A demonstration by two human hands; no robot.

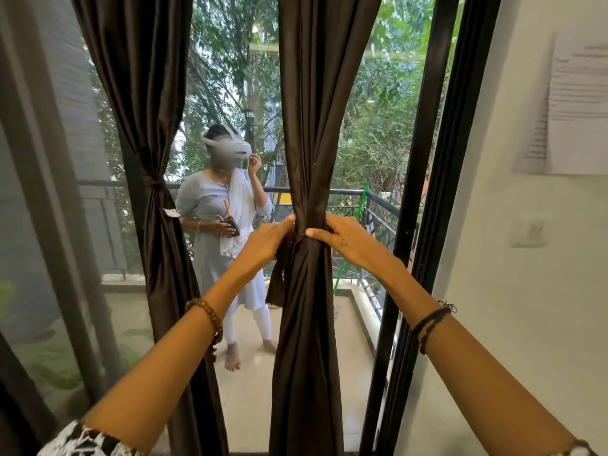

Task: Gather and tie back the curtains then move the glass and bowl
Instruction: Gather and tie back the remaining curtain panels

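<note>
Left hand: the left hand was held against the left side of the right curtain at its gathered waist, fingers curled onto the tie and the cloth pinched there.
Right hand: the right hand was set on the right side of the same waist, thumb laid across the front of the bunch and fingers wrapped behind, so the curtain was grasped.
Right curtain: it was drawn into one tight bunch at the hands, flaring above and below; a loose tail of the tie was seen hanging just left of it, below the left hand.
Left curtain: the left curtain, well to the left of the right curtain, was already cinched by its own knotted band.
Glass and bowl: neither was shown anywhere in view.
Surroundings: a person in a headset was seen on the balcony between the two curtains; a door frame stood just right of the right curtain, and a paper was fixed to the wall beyond it.
Step in hand: the tying of the second curtain was judged to be under way, with the knot apparently not finished.
Next move: the tie ends would need to be pulled snug and secured while the bunch was kept compressed; only then could the glass and bowl be sought.
</note>
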